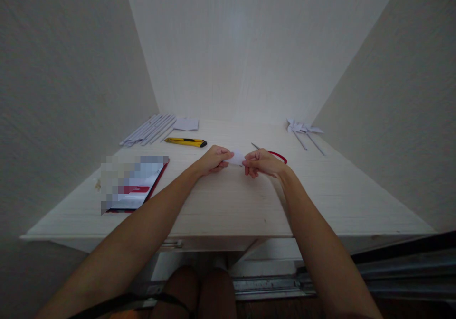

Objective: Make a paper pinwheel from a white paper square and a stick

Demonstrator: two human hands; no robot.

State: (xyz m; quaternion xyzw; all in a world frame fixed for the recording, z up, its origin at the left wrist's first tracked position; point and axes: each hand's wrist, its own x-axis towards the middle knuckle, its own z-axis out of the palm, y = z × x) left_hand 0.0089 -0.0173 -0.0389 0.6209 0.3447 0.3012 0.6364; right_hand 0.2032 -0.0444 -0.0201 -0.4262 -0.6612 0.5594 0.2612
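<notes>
Between my two hands, a little above the middle of the white desk, is a small piece of white paper point(235, 157). My left hand point(215, 159) pinches its left end between thumb and fingers. At the right end, my right hand point(261, 162) grips the paper with thumb and forefinger, its other fingers curled below. Scissors with a red handle point(280, 156) lie just behind my right hand, which hides part of them; the metal tip points up to the left. A yellow and black utility knife point(185, 142) rests to the left of my left hand.
Rolled white paper sticks point(149, 130) lie at the back left beside a folded white paper point(186, 124). Paper pinwheels on sticks point(301, 128) are at the back right. A tablet in a red case point(156, 186), partly blurred, lies left of my left forearm. Walls enclose the desk point(228, 214).
</notes>
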